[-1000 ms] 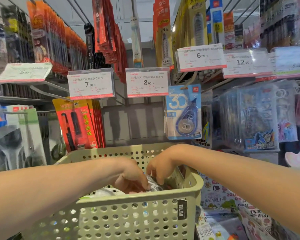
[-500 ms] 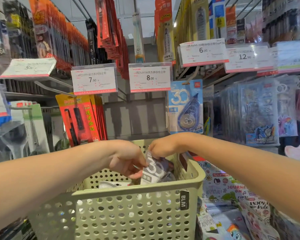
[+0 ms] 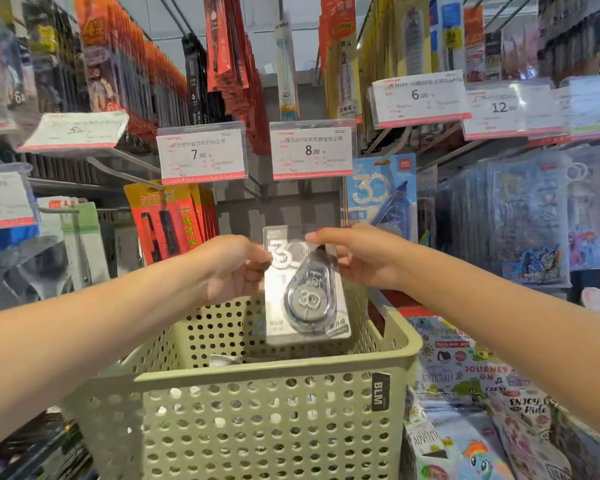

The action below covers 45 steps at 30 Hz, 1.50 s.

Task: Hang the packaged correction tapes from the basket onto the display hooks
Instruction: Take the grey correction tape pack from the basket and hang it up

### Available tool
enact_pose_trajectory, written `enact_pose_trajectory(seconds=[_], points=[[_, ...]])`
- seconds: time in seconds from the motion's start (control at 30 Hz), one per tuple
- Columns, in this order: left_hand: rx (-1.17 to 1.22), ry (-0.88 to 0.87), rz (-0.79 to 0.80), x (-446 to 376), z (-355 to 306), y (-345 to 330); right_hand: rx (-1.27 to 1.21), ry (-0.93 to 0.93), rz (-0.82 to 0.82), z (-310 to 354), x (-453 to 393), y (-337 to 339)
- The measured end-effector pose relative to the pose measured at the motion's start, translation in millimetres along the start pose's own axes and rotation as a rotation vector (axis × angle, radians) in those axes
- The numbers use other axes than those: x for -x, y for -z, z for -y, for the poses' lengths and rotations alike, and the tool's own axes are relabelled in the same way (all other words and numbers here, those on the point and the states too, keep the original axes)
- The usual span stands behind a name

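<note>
Glossy blister pack [image 3: 303,289], two-handed grip

Both hands hold one grey correction tape pack [image 3: 303,289] upright above the green perforated basket [image 3: 257,403]. Left hand [image 3: 234,268] pinches its 9 o'clock edge; right hand [image 3: 361,258] pinches the 1 o'clock corner. Price tag 8.00 [image 3: 311,151] at 12 o'clock; blue tape pack [image 3: 378,195] hangs at 1 o'clock.
</note>
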<state>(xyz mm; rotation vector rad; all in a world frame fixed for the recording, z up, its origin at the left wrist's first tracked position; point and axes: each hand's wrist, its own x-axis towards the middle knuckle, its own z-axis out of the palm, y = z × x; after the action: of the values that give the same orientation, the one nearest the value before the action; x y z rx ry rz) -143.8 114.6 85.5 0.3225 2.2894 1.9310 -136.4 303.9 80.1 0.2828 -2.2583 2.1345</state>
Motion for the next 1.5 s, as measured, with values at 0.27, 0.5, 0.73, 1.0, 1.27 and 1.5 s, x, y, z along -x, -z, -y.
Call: enact_pose_trajectory(seconds=[0.27,0.5,0.73,1.0,1.27,1.5], points=[[0.129,-0.079,-0.005,0,-1,-12,0.127,0.079,0.048,-6,20,5],[-0.023,0.106,0.006,-9,17,-21,0.31,0.341,-0.131,-7,32,7],[-0.507,0.472,0.268,-25,53,-37,0.41,0.495,-0.255,-10,39,6],[-0.717,0.466,0.335,-28,64,-60,0.372,0.49,-0.246,-11,41,7],[-0.409,0.449,0.245,-27,55,-56,0.301,0.486,-0.24,-9,47,7],[-0.249,0.188,0.148,-1,24,-40,0.078,0.431,-0.258,-1,47,10]])
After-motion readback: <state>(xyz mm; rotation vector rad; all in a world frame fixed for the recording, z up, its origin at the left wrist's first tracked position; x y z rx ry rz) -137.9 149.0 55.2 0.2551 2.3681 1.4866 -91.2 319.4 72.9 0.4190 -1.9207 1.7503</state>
